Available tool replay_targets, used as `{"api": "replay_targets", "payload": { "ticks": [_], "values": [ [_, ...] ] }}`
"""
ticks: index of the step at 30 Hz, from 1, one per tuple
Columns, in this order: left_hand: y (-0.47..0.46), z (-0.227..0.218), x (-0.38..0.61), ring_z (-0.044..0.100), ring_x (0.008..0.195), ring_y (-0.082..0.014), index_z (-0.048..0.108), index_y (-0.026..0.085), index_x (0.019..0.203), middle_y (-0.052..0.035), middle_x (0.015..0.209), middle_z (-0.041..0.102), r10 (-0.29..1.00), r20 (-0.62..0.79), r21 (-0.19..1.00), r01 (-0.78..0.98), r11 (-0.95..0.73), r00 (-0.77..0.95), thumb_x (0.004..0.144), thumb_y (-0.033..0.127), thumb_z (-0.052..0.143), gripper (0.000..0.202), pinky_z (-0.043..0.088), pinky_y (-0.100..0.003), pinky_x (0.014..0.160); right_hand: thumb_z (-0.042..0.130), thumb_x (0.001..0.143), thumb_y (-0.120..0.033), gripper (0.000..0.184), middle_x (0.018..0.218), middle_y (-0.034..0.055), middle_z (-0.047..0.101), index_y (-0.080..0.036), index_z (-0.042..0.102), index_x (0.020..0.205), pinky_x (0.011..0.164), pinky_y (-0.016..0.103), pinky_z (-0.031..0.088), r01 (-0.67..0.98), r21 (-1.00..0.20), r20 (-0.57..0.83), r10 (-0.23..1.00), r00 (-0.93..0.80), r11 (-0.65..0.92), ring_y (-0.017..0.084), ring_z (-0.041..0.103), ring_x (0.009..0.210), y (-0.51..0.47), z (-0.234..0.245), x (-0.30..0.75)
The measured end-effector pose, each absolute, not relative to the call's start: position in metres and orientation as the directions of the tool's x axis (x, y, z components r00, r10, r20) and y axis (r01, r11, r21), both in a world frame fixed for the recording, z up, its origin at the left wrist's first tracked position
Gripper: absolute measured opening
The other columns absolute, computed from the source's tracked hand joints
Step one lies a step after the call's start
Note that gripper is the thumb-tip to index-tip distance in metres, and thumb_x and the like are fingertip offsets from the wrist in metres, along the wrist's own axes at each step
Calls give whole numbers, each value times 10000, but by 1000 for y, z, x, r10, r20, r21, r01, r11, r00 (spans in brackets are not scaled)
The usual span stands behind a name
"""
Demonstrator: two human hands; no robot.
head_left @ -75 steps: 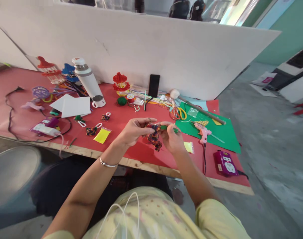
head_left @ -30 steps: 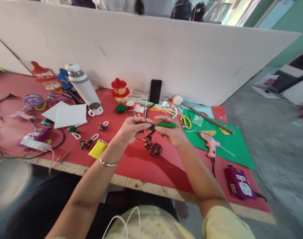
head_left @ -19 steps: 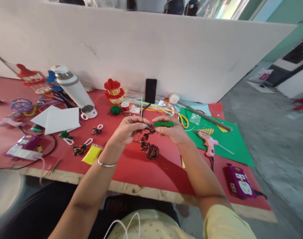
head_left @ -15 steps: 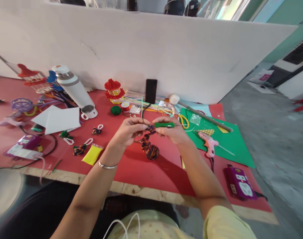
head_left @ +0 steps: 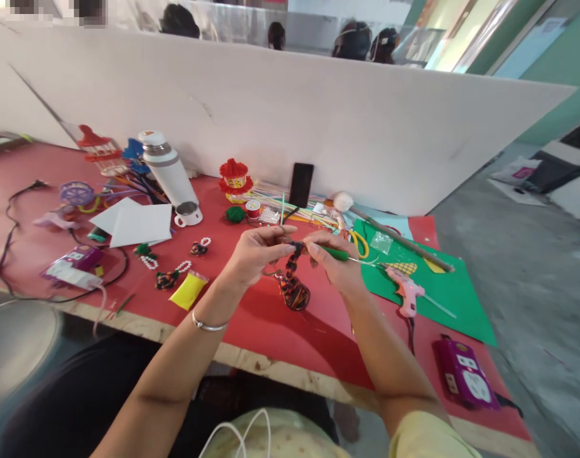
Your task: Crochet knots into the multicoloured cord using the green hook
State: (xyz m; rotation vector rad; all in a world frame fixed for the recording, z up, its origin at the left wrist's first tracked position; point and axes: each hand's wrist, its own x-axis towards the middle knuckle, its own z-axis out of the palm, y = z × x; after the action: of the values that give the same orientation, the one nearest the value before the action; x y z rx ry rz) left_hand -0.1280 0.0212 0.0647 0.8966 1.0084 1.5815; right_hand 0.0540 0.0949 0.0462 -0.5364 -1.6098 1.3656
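Pinching the dark, multicoloured yarn piece between thumb and fingers, the left hand is over the middle of the red table. The right hand grasps the green handle of a hook, its thumb and fingertips close against the top of the yarn piece. The handle lies across the fingers, and a thin metal shaft sticks out to the right. The hook's other end is hidden at the fingers. The yarn piece hangs between the hands, down to a yarn ball of the same colours; whether the two touch is hard to tell.

Just beyond the right hand are yellow-handled scissors; farther right, a pink glue gun lies on a green sheet. To the left of the left hand are a yellow packet and three small charms, each with a loop of white beads. Behind the hands stand a red spool, a green yarn ball and a phone leaning on the white board. A white flask stands at the back left, a cup before it.
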Motion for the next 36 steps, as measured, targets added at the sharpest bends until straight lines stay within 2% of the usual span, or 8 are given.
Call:
{"api": "replay_targets", "payload": {
  "ticks": [3,9,13,16,20,22,30,36],
  "values": [
    [19,66,-125,536,540,-56,871,166,985,-3,694,706,962,65,920,-357,-160,-265,593,214,978,409,404,-181,476,782,900,-387,104,980,31,802,-325,834,963,673,344,606,-179,-860,507,757,-412,478,179,694,775,85,53,55],
    [13,69,-123,569,551,-72,869,166,975,-30,762,750,953,83,927,-329,-181,-290,651,277,965,357,423,-187,462,769,913,-348,108,1010,33,821,-348,838,996,843,434,649,-167,-811,576,714,-399,561,237,747,924,78,60,55],
    [11,74,-117,586,569,-77,866,159,944,-16,707,741,927,114,904,-349,-246,-358,583,226,995,390,434,-188,491,740,939,-305,198,1096,22,830,-385,814,1104,981,486,619,-106,-727,657,642,-395,679,248,757,1020,77,54,56],
    [10,76,-109,608,571,-79,857,158,889,-19,715,754,919,51,859,-453,-240,-390,554,219,1005,371,442,-183,496,786,898,-285,299,1213,14,821,-425,793,1163,1063,535,567,7,-623,719,577,-388,782,277,735,1119,77,43,58],
    [6,77,-105,669,588,-104,853,159,928,-43,754,779,962,-135,756,-652,-54,-236,541,222,1010,422,439,-170,466,812,873,-291,333,1204,0,830,-464,790,1156,1037,555,565,12,-562,769,527,-362,827,287,736,1084,80,35,61],
    [4,78,-108,666,579,-100,852,154,928,-45,746,776,970,-154,740,-673,-12,-186,531,207,1010,430,405,-158,442,808,877,-274,334,1152,-2,844,-465,795,1151,997,547,582,-50,-539,799,492,-347,841,278,750,1024,82,40,62],
    [-5,86,-127,599,558,-64,861,132,950,-35,734,744,983,-124,831,-556,26,-138,569,177,971,399,362,-158,436,781,903,-187,354,1123,14,858,-391,792,1192,903,449,623,-222,-458,828,322,-459,861,221,783,976,90,71,66],
    [-7,86,-133,547,507,-55,869,150,949,-16,687,703,984,-112,867,-498,27,-141,589,191,945,370,381,-177,438,776,909,-178,355,1114,27,861,-371,786,1207,888,438,626,-190,-403,832,272,-483,895,219,773,972,91,77,71]
  ]
}}
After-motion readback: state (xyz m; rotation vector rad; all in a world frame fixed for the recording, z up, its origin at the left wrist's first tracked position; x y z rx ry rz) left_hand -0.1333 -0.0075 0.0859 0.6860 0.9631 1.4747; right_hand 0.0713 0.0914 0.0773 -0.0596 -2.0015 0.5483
